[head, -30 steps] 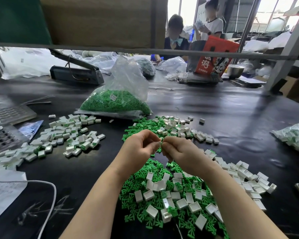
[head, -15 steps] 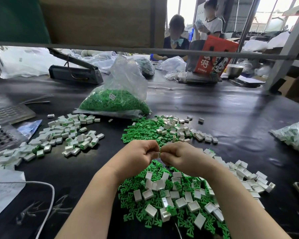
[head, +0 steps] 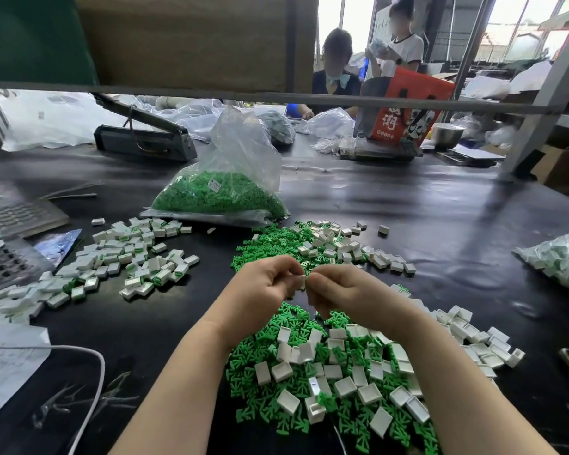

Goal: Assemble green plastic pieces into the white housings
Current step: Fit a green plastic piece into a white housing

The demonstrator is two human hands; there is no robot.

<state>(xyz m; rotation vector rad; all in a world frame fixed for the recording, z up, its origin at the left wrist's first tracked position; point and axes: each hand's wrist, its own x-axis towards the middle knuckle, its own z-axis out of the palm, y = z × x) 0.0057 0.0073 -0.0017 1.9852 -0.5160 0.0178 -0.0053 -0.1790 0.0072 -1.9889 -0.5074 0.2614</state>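
Fingertips of both hands meet over the black table (head: 440, 224), pinching one small white housing (head: 300, 282) between them. The left hand (head: 263, 285) curls its fingers round the piece from the left; the right hand (head: 345, 290) closes on it from the right, thumb and forefinger pressed to its edge. So little of the housing shows that its long axis and facing cannot be told, nor whether a green piece sits in it.

Below the wrists lies the mixed heap of green pieces and white housings (head: 326, 372). Finished housings (head: 128, 257) lie scattered well to the left. Behind stands a clear bag of green pieces (head: 220, 195) with a small white label, unreadable. The red carton (head: 408, 116) far back bears large white characters.

Against half a second earlier, the hands have stayed together in the same spot, still pinching.
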